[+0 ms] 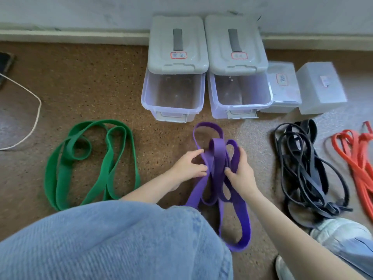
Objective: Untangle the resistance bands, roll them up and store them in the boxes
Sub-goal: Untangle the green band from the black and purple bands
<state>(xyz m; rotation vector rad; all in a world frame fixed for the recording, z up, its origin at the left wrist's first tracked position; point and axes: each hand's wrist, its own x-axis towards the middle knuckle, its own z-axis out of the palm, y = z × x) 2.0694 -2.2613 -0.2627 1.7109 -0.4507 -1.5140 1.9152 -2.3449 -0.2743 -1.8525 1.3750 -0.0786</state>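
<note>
I'm looking down at the floor and both hands are on the purple band [217,158], which sits in a loose tangle of loops right in front of me, between the green band and the black one. My left hand [188,167] has its fingers curled onto the left side of the bundle, pinching a strand near the middle. My right hand [241,170] grips the right side, thumb tucked in against the loops and fingers wrapped over the outer strand. The lower loop of the purple band trails down beside my denim knee [121,239]. The green band [90,162] lies in wide loops to the left, well apart from the hands. To the right lies the black band [308,168] in a messy heap, and beyond it the orange band [355,156]. Ahead, two clear boxes [173,93] stand side by side by the wall, their grey lids [177,43] resting on their far halves, the near halves uncovered.
</note>
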